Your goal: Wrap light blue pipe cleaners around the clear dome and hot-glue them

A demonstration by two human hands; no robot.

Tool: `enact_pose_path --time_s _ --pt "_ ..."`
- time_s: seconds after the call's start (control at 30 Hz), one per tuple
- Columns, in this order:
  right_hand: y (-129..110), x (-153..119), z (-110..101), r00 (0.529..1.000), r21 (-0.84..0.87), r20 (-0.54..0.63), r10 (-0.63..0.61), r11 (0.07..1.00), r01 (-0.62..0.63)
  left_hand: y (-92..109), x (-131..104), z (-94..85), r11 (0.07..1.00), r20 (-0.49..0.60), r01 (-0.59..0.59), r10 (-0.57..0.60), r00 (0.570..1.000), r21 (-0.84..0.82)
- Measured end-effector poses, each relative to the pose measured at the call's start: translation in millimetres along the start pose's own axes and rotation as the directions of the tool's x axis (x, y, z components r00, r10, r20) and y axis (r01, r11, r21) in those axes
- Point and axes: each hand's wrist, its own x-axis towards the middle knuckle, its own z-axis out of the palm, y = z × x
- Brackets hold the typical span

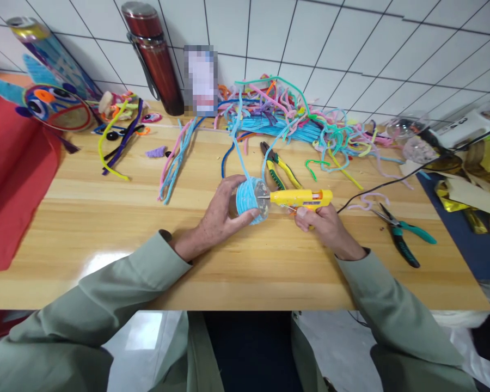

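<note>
My left hand (226,209) is wrapped round a clear plastic container (263,202) lying on its side above the table. Light blue pipe cleaner (246,198) is wound about the container's middle, and two long loose ends rise from it toward the back. My right hand (320,223) grips a yellow glue gun (300,197) by its handle, fingers closed. The gun points left, its metal nozzle at the clear end of the container beside the blue windings. Whether the nozzle touches the surface is too small to tell.
Behind the hands lie yellow-green pliers (280,166) and a heap of pipe cleaners (277,128). Teal pliers (404,231) and a black cable (396,177) are at the right. A red flask (157,60) stands by the wall, left of a decorated can (51,51)'s neighbouring crafts (116,133).
</note>
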Motion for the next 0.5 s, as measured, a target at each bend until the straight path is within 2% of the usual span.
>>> enact_pose_path --time_s 0.1,0.3,0.5 --pt "2.9 -0.5 -2.5 1.000 0.031 0.000 0.011 0.999 -0.011 -0.5 -0.1 0.2 1.000 -0.001 0.003 -0.003 1.000 -0.001" --pt "-6.4 0.3 -0.4 1.000 -0.086 0.019 -0.021 0.996 0.022 -0.3 0.2 -1.0 1.000 0.007 -0.019 0.019 1.000 0.025" --pt "-4.0 0.8 0.0 1.000 -0.022 -0.004 -0.029 0.999 0.029 -0.3 -0.5 -0.5 1.000 0.003 -0.008 0.008 1.000 0.013"
